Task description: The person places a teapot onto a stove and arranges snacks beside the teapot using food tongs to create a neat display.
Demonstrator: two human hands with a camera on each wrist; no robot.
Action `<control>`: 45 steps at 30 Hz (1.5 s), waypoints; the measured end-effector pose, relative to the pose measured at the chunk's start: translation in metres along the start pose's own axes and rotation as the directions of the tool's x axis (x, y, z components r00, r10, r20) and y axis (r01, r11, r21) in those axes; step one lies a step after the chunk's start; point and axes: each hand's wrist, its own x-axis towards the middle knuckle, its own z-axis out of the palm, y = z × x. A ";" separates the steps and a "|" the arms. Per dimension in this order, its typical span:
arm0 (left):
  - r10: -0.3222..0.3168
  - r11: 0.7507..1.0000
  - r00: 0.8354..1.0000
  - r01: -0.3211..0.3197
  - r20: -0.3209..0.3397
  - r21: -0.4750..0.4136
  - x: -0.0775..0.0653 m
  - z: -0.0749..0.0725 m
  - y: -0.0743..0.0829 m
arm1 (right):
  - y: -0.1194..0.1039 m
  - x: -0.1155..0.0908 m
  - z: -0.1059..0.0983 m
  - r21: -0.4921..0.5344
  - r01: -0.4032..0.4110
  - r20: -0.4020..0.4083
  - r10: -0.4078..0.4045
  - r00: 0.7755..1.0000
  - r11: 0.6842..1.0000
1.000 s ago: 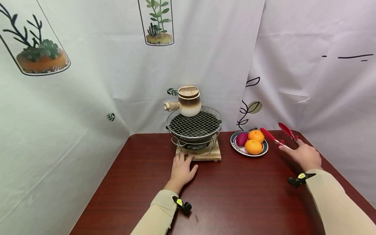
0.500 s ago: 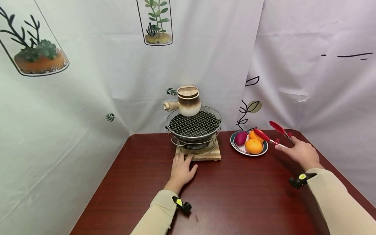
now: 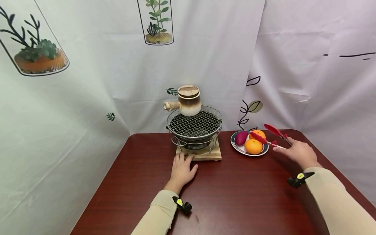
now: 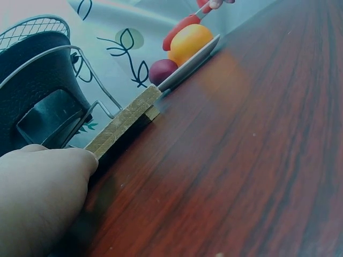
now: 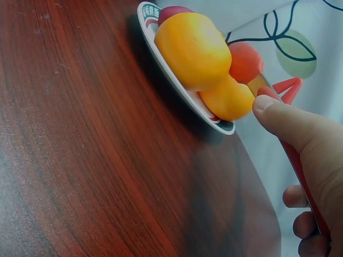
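My right hand (image 3: 299,152) grips a pair of red-tipped tongs (image 5: 293,155), its thumb along one arm. The tongs' red heads are spread apart over the plate (image 3: 240,150) with a green rim; one overlaps the rear orange (image 3: 258,134) in the head view. A second orange (image 3: 253,147) sits in front, and a purple oval fruit or vegetable (image 3: 241,138) lies on the left. My left hand (image 3: 180,171) rests with extended fingers at the front left of a wooden board (image 3: 210,156), its thumb (image 4: 80,160) near the board's edge.
On the board stands a round black grill (image 3: 192,140) in a wire stand, topped by a wire mesh (image 3: 195,125). A lidded clay pot (image 3: 189,106) with a side handle stands on the mesh. White printed cloth (image 3: 217,65) hangs behind the table (image 3: 235,195).
My right hand has moved left, bringing the tongs from right of the plate to over the rear orange. The left hand stays at the board.
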 end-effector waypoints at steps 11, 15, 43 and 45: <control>0.002 1.000 1.000 -0.002 -0.007 -0.013 0.000 -0.002 -0.002 | -0.001 0.005 0.005 -0.058 0.042 -0.006 -0.043 0.999 0.997; 0.000 1.000 1.000 0.000 -0.005 -0.009 -0.001 -0.001 -0.003 | -0.001 0.006 0.009 -0.089 0.052 -0.017 -0.054 0.998 0.995; 0.024 1.000 0.998 -0.023 -0.055 0.008 0.000 0.001 0.001 | -0.001 0.002 0.024 -0.137 0.109 -0.064 -0.118 0.991 0.985; 0.033 0.999 0.997 -0.033 -0.068 0.001 0.000 0.002 0.000 | -0.001 0.002 0.022 -0.140 0.111 -0.068 -0.121 0.990 0.984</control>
